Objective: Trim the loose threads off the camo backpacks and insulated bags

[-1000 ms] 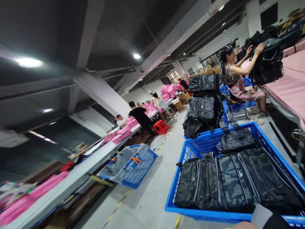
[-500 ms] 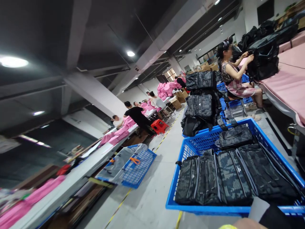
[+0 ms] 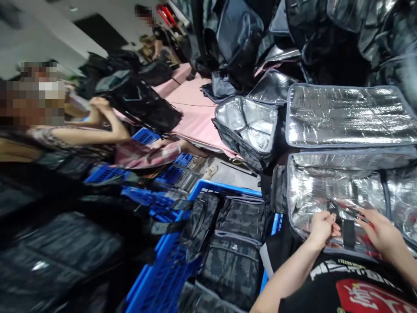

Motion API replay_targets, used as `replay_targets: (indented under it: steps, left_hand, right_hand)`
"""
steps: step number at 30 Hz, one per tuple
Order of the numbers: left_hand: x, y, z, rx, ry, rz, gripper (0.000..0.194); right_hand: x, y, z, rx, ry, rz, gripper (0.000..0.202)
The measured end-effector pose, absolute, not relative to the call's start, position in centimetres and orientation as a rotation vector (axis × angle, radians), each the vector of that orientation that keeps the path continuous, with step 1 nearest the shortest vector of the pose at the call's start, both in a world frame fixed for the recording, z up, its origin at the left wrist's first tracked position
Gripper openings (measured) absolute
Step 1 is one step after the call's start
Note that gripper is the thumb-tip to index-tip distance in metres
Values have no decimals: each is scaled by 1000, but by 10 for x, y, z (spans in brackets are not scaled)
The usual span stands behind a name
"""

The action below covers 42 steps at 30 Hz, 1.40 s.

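Observation:
An insulated bag (image 3: 335,178) lies open in front of me, its silver foil inside showing and its foil-lined lid (image 3: 348,115) folded back. My left hand (image 3: 322,228) is at the near side of the bag, fingers closed on a short black strap (image 3: 332,209). Just to the right, my right hand (image 3: 379,230) is closed around a slim dark tool (image 3: 353,212); its exact kind is too blurred to make out. Another black strap piece (image 3: 349,233) lies between my hands against the foil.
A blue plastic basket (image 3: 203,184) with several dark camouflage bags (image 3: 233,265) stands to my left. Another open foil-lined bag (image 3: 249,124) sits by the pink table (image 3: 195,108). Black bags (image 3: 241,32) are heaped behind. A seated co-worker (image 3: 81,134) handles a black bag (image 3: 140,104).
My view has swung right and down, from the aisle and basket to the open foil-lined bag. Both my hands are now plainly in view at the bag.

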State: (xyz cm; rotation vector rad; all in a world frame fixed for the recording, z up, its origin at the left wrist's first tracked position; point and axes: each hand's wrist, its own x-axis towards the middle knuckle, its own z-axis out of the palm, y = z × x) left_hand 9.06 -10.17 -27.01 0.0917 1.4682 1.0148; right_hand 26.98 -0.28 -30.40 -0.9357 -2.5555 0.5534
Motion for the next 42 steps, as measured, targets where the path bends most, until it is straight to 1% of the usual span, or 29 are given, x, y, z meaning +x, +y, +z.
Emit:
replay_targets:
  steps: [4, 12, 19, 29, 35, 42]
  left_hand:
    - [87, -107, -266, 90, 1467, 1063, 46]
    - [88, -107, -265, 119, 1438, 1074, 44]
    - [88, -110, -268, 148, 1439, 1062, 49]
    - [87, -110, -266, 139, 1446, 1086, 49]
    - [86, -110, -266, 128, 1445, 1106, 53]
    - [88, -110, -267, 130, 1430, 1114, 51]
  right_hand:
    - [260, -6, -305, -915, -2553, 682, 39]
    - [255, -9, -312, -839, -2688, 465, 42]
    - [252, -12, -313, -856, -2675, 467, 42]
    - [256, -11, -313, -878, -2635, 458, 41]
    - [256, -13, -313, -834, -2660, 510, 43]
    - [252, -15, -316, -864, -2662, 535, 43]
